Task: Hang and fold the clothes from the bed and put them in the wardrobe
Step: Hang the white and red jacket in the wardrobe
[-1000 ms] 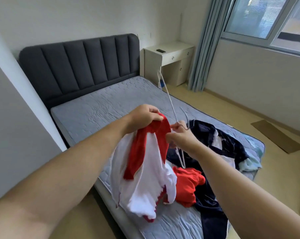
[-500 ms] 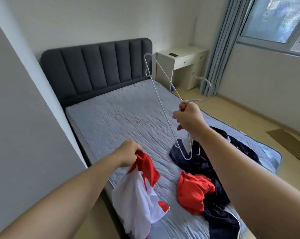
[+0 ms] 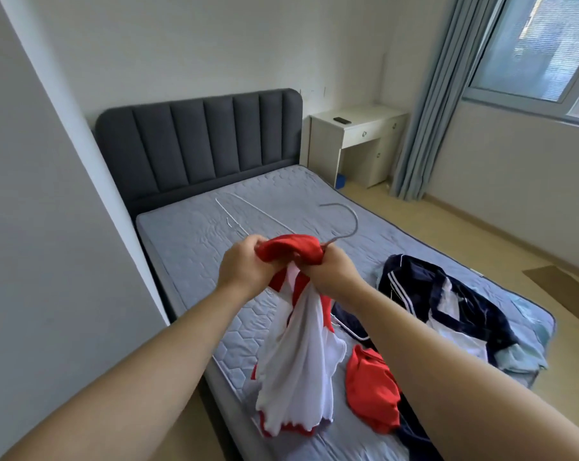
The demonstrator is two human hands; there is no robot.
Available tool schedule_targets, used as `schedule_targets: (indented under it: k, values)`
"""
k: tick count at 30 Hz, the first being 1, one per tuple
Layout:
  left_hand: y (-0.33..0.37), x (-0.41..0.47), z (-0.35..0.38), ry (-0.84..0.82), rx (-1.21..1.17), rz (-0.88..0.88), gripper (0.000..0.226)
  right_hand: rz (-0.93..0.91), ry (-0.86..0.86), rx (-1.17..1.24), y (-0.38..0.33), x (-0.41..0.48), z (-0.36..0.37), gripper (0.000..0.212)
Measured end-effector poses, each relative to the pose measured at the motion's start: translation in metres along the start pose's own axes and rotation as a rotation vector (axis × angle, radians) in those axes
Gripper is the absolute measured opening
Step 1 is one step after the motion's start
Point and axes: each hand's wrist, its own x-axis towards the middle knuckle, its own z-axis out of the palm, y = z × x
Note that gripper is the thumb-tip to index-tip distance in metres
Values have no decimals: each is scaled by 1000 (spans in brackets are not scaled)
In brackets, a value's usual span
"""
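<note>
Over the near edge of the bed (image 3: pixel 188 247), a red & white shirt (image 3: pixel 298 361) hangs bunched from both hands, hem low by the mattress. L hand (image 3: pixel 245 266) grips the red collar, fingers curled round the cloth. R hand (image 3: pixel 333 272) pinches collar + neck of a wire hanger (image 3: pixel 356 224); hook sticks up past the knuckles, one hanger arm pokes out beyond the L hand. Just right of the shirt lies a red garment (image 3: pixel 371 394), touching a navy jacket (image 3: pixel 447 294) w/ white stripes; pale blue cloth (image 3: pixel 527 359) at bed's right edge. Farther back: grey headboard (image 3: pixel 198 144), white desk (image 3: pixel 358 134), curtain (image 3: pixel 424 111), window (image 3: pixel 540 51).
</note>
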Motion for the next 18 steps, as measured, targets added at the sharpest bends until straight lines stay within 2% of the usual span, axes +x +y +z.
schedule_targets:
  k: [1, 3, 5, 7, 13, 15, 18]
  values:
    - [-11, -4, 8, -89, 4, -99, 41, -3, 22, 29, -1, 2, -4, 16]
    - [-27, -17, 22, -381, -85, -215, 56, 2, 51, 54, -2, 5, -9, 15]
    - [-32, -34, 33, -624, -329, -302, 56, 8, 69, 64, 0, 6, -12, 20]
    - [-33, -41, 44, -601, -458, -280, 49, 24, 87, 65, 3, 4, -14, 27]
    - [-12, -9, 32, -193, -675, -316, 25, 124, 158, 69, 30, -8, -37, 28]
    - [-1, 8, 9, -274, -653, -211, 26, 171, 148, 62, 39, -14, -44, 29]
    - [24, 18, -11, -634, -357, -136, 35, 220, 136, 61, 47, -22, -46, 27]
